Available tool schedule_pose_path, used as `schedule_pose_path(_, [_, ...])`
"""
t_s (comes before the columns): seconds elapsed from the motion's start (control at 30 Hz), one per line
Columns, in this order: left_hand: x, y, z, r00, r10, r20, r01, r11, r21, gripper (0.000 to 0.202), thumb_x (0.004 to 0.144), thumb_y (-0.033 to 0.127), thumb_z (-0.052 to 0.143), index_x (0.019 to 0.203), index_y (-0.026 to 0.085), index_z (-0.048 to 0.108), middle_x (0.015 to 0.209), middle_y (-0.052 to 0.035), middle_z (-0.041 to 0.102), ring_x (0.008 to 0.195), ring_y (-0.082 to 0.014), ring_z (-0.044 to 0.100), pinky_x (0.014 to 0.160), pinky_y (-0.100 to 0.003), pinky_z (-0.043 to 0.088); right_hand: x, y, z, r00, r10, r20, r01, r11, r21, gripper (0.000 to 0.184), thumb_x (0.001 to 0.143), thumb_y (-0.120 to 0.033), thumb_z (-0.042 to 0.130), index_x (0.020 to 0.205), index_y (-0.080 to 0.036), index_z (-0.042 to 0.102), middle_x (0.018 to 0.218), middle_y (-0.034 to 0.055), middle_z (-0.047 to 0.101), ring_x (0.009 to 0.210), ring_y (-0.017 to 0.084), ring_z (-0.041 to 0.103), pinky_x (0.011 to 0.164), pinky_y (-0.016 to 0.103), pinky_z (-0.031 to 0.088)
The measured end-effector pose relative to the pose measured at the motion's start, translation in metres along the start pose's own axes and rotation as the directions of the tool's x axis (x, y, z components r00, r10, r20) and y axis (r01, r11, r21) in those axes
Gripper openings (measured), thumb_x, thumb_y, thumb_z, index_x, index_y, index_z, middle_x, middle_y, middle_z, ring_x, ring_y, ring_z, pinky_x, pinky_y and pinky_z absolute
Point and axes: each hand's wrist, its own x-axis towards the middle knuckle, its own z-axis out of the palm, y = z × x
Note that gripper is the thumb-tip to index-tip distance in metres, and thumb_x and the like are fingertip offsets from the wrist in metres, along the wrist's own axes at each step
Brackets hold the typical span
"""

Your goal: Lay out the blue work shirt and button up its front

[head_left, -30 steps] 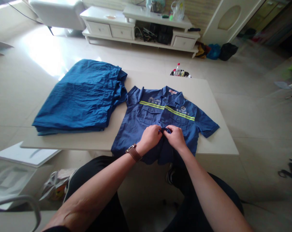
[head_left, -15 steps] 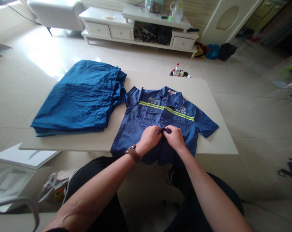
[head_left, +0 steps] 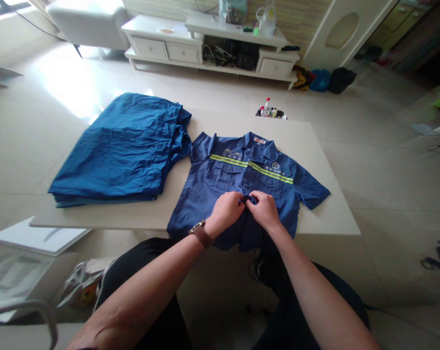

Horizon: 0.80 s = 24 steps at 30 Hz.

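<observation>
A dark blue short-sleeved work shirt (head_left: 205, 209) lies face up on the table (head_left: 307, 146), its collar away from me and its hem over the near edge. A yellow reflective stripe runs across its chest above two buttoned pockets. At the middle of the front opening, my left hand (head_left: 227, 208) pinches one edge of the placket. Close beside it, my right hand (head_left: 264, 210) pinches the other edge, with the cloth raised in a small fold between the fingertips. The fingers hide any button there. A brown-strapped watch (head_left: 201, 233) is on my left wrist.
Folded blue cloth (head_left: 121, 146) covers the table's left part, close to the shirt's sleeve. Beyond the far edge stands a bin with bottles (head_left: 269, 111). A white TV cabinet (head_left: 183, 51) is farther back. At lower left sits a white box (head_left: 38, 238).
Both hands keep their pinch on the placket with hardly any movement. The whole view has shifted slightly.
</observation>
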Motion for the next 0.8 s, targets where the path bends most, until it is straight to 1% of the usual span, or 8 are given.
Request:
schedule_pose_path(0.17, [-0.0002, -0.0013, 0.0009, 1.0, -0.019, 0.024, 0.019, 1.0, 0.003, 0.022, 0.09, 0.02, 0.053, 0.091, 0.022, 0.074, 0.093, -0.0081, 0.077, 0.087, -0.0204, 0.071, 0.078, -0.027, 0.048, -0.0009, -0.0024, -0.003, 0.999, -0.022, 0.034, 0.024, 0.999, -0.034, 0.013, 0.082, -0.03, 0.06, 0.076, -0.021, 0.067, 0.079, 0.0024, 0.07, 0.076, 0.016, 0.062, 0.07, 0.024, 0.038])
schedule_pose_path(0.3, [-0.0002, -0.0022, 0.0009, 1.0, -0.008, 0.005, 0.008, 1.0, -0.001, 0.023, 0.09, 0.02, 0.052, 0.091, 0.021, 0.074, 0.095, -0.0081, 0.077, 0.087, -0.02, 0.07, 0.079, -0.027, 0.049, -0.0006, -0.0017, -0.0036, 0.998, -0.005, 0.068, 0.007, 0.999, -0.036, 0.017, 0.084, -0.032, 0.059, 0.075, -0.022, 0.069, 0.08, 0.0038, 0.072, 0.077, 0.018, 0.064, 0.071, 0.025, 0.039])
schedule_pose_path(0.4, [0.0002, -0.0017, 0.0006, 1.0, -0.012, -0.005, 0.012, 1.0, -0.002, 0.021, 0.089, 0.019, 0.053, 0.091, 0.022, 0.074, 0.095, -0.0075, 0.077, 0.089, -0.0196, 0.07, 0.079, -0.026, 0.049, -0.0001, -0.0003, -0.0028, 0.997, 0.009, 0.083, -0.008, 1.0, -0.015, 0.021, 0.087, -0.033, 0.058, 0.073, -0.021, 0.069, 0.077, 0.0041, 0.072, 0.075, 0.017, 0.063, 0.069, 0.024, 0.039])
schedule_pose_path(0.53, [0.0009, 0.0, 0.0003, 1.0, -0.018, -0.006, 0.018, 1.0, -0.003, 0.02, 0.088, 0.019, 0.055, 0.09, 0.021, 0.075, 0.094, -0.0079, 0.077, 0.09, -0.0198, 0.07, 0.08, -0.026, 0.048, -0.0001, 0.0, -0.0019, 0.997, 0.044, 0.068, -0.045, 0.999, 0.013, 0.023, 0.087, -0.034, 0.059, 0.071, -0.021, 0.069, 0.07, 0.0025, 0.068, 0.068, 0.015, 0.06, 0.064, 0.023, 0.036])
schedule_pose_path(0.67, [0.0016, 0.0002, 0.0009, 1.0, -0.003, -0.007, 0.003, 1.0, -0.007, 0.021, 0.088, 0.021, 0.055, 0.088, 0.02, 0.075, 0.092, -0.0087, 0.077, 0.088, -0.0202, 0.071, 0.078, -0.027, 0.048, -0.001, -0.0026, -0.0022, 0.997, 0.064, 0.036, -0.063, 0.998, -0.022, 0.024, 0.086, -0.034, 0.059, 0.068, -0.021, 0.067, 0.067, 0.0024, 0.067, 0.066, 0.015, 0.058, 0.062, 0.024, 0.033])
schedule_pose_path(0.8, [0.0022, -0.0016, 0.0022, 1.0, 0.008, -0.015, -0.008, 1.0, 0.001, 0.022, 0.088, 0.021, 0.054, 0.087, 0.021, 0.076, 0.091, -0.009, 0.077, 0.088, -0.0203, 0.071, 0.077, -0.027, 0.047, -0.0009, -0.0035, -0.0019, 0.996, 0.081, 0.019, -0.081, 0.996, -0.039, 0.023, 0.085, -0.035, 0.059, 0.069, -0.021, 0.068, 0.067, 0.0016, 0.066, 0.063, 0.014, 0.055, 0.061, 0.025, 0.031])
